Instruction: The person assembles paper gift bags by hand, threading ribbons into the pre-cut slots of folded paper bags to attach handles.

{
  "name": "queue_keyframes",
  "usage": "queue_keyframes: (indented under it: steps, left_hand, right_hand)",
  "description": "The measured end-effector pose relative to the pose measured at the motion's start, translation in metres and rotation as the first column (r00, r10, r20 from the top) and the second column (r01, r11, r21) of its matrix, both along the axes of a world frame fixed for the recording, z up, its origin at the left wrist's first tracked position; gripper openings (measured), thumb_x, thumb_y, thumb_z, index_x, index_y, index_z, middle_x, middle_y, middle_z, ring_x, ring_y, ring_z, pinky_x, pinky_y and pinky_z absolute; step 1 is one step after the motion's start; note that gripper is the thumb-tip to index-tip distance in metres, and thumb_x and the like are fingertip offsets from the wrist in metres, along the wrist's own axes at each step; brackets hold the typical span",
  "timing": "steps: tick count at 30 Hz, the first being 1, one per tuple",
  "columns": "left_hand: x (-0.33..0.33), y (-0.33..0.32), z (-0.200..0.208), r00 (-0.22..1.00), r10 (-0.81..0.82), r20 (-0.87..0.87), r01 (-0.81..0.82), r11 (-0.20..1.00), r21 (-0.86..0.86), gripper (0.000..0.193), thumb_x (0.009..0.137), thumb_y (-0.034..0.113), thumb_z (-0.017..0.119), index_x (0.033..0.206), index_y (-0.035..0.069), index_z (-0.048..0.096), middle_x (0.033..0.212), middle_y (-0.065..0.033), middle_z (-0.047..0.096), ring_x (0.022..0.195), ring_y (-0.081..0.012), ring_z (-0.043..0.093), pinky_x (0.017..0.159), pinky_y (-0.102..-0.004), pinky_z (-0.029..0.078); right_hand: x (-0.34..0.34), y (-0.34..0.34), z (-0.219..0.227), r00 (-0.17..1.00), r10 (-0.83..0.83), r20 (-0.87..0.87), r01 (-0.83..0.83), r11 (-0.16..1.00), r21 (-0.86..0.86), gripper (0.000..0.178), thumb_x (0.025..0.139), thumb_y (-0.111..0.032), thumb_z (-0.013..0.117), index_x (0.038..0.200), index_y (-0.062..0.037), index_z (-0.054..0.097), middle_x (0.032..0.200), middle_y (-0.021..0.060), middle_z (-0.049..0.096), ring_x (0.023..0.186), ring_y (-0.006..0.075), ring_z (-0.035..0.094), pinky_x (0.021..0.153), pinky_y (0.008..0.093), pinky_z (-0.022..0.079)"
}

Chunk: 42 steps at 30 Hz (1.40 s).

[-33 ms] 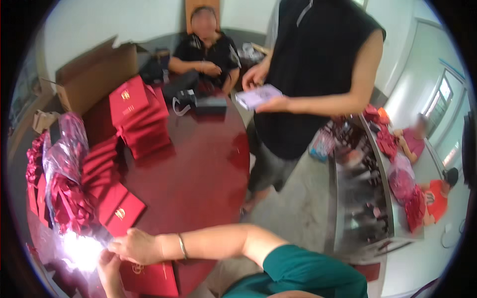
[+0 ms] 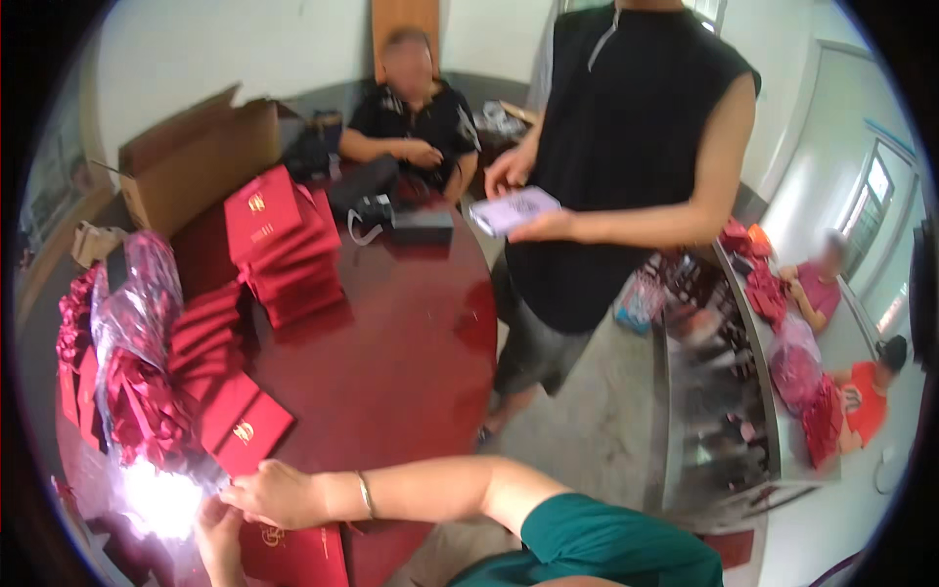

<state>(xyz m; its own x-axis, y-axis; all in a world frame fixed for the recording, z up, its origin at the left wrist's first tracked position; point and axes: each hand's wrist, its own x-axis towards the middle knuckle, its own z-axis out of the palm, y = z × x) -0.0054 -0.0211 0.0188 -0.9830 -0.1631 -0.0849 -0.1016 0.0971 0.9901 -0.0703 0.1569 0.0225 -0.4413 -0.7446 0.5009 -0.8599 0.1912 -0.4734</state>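
Note:
My right hand, a bracelet on its wrist, reaches in over the near left of the table with its fingers pinched together. My left hand meets it fingertip to fingertip, also closed. Whatever lies between the fingertips is too small to make out, and a bright white glare sits just beside them. Under the hands lies a flat red folder-like piece with a gold emblem, partly covered by them. Just beyond, another red piece of the same kind lies at the front of an overlapping row.
On the dark red round table stand a tall stack of red pieces, clear-wrapped dark red ribbon material and an open cardboard box. One person stands across holding a pale flat box; another sits behind. Others work at a right-hand counter.
The whole view has shifted slightly, so things appear a little lower and to the right. My hands stay together over the red piece.

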Motion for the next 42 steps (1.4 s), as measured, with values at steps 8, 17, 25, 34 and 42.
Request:
queue_keyframes:
  steps: [8, 17, 25, 34, 42]
  left_hand:
    - [-0.020, -0.054, -0.054, 0.958, 0.225, -0.177, -0.270, 0.916, -0.297, 0.017, 0.085, 0.002, 0.050, 0.099, -0.004, 0.058, 0.089, -0.0077, 0.060, 0.083, -0.0183, 0.054, 0.080, -0.0321, 0.045]
    - [-0.016, -0.027, -0.035, 0.986, 0.074, -0.151, -0.140, 0.858, -0.494, 0.014, 0.075, 0.004, 0.057, 0.086, -0.003, 0.063, 0.074, -0.0146, 0.063, 0.071, -0.0222, 0.061, 0.069, -0.0326, 0.048]
    - [0.008, -0.021, -0.008, 0.951, 0.042, -0.306, -0.235, 0.742, -0.628, 0.020, 0.076, 0.007, 0.054, 0.089, -0.003, 0.064, 0.083, -0.0241, 0.065, 0.083, -0.0378, 0.065, 0.076, -0.0420, 0.050]
    - [-0.004, -0.029, -0.007, 0.977, 0.027, -0.214, -0.149, 0.800, -0.581, 0.020, 0.071, 0.004, 0.051, 0.083, -0.005, 0.064, 0.079, -0.0227, 0.065, 0.080, -0.0359, 0.064, 0.074, -0.0403, 0.049]
    - [-0.009, -0.014, -0.016, 0.967, 0.059, -0.249, -0.198, 0.790, -0.580, 0.018, 0.072, 0.006, 0.056, 0.084, -0.005, 0.064, 0.076, -0.0211, 0.065, 0.076, -0.0325, 0.065, 0.072, -0.0383, 0.050]
  right_hand:
    - [-0.026, 0.018, 0.017, 0.995, 0.004, -0.098, 0.017, 0.976, 0.218, 0.018, 0.075, -0.011, 0.058, 0.090, -0.0024, 0.053, 0.073, 0.0154, 0.062, 0.069, 0.0325, 0.063, 0.061, 0.0424, 0.046]
    - [-0.055, 0.046, 0.018, 0.961, 0.122, 0.249, -0.163, 0.975, 0.151, 0.026, 0.074, -0.022, 0.065, 0.095, -0.0054, 0.066, 0.083, 0.0164, 0.067, 0.079, 0.0325, 0.065, 0.072, 0.0414, 0.050]
    - [-0.011, 0.041, 0.073, 0.989, -0.088, -0.117, 0.135, 0.858, 0.496, 0.025, 0.070, -0.025, 0.069, 0.090, -0.0104, 0.065, 0.083, 0.0131, 0.066, 0.083, 0.0332, 0.064, 0.072, 0.0443, 0.049]
    - [-0.001, 0.109, 0.071, 0.953, -0.162, 0.256, 0.107, 0.971, 0.216, 0.019, 0.088, -0.017, 0.060, 0.100, -0.0029, 0.063, 0.083, 0.0083, 0.066, 0.075, 0.0204, 0.063, 0.068, 0.0334, 0.049]
    - [0.008, 0.102, 0.060, 0.614, 0.351, 0.707, -0.003, 0.896, -0.443, 0.022, 0.090, -0.011, 0.063, 0.111, -0.0022, 0.062, 0.089, 0.0036, 0.066, 0.080, 0.0100, 0.063, 0.068, 0.0232, 0.051]
